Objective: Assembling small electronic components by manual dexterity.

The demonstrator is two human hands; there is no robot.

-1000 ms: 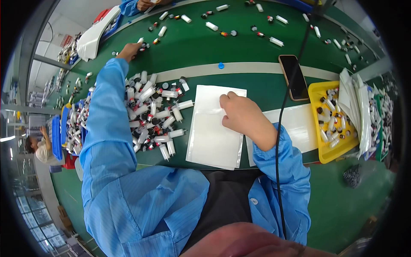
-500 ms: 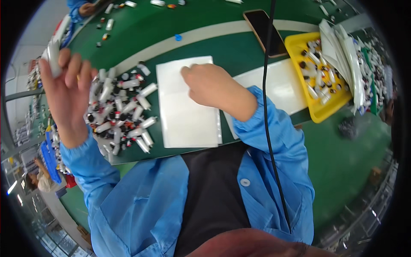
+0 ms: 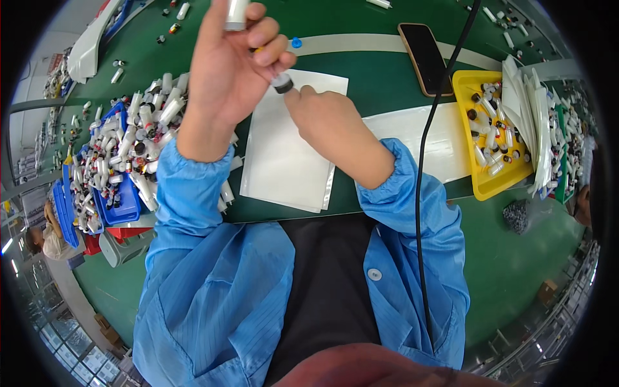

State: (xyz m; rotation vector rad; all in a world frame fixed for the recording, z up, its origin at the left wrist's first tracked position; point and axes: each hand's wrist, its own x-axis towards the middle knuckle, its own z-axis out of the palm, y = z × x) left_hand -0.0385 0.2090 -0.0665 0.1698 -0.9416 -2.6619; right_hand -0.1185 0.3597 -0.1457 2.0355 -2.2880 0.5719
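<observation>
My left hand (image 3: 232, 77) is raised over the far left of the white sheets (image 3: 290, 161), its fingers closed. Thumb and forefinger grip a white cylindrical bottle (image 3: 236, 14). A second small bottle with a black cap (image 3: 282, 83) sticks out below its lower fingers, pointing toward my right hand. My right hand (image 3: 335, 126) is over the sheets' right side, fingers curled, their tips close to that black cap. Whether they touch it or hold anything is hidden. To the left lies a heap of white bottles with black caps (image 3: 138, 129), partly behind my left forearm.
A yellow tray (image 3: 480, 187) of small bottles stands at the right, beside upright white packets (image 3: 516, 90). A phone (image 3: 422, 58) lies farther back. Blue trays (image 3: 129, 203) sit under the left heap. A black cable (image 3: 420, 193) hangs across the view.
My left hand has moved right, from above the heap to beside my right hand. A black-capped bottle now shows below its fingers. My right hand remains curled over the sheets.
</observation>
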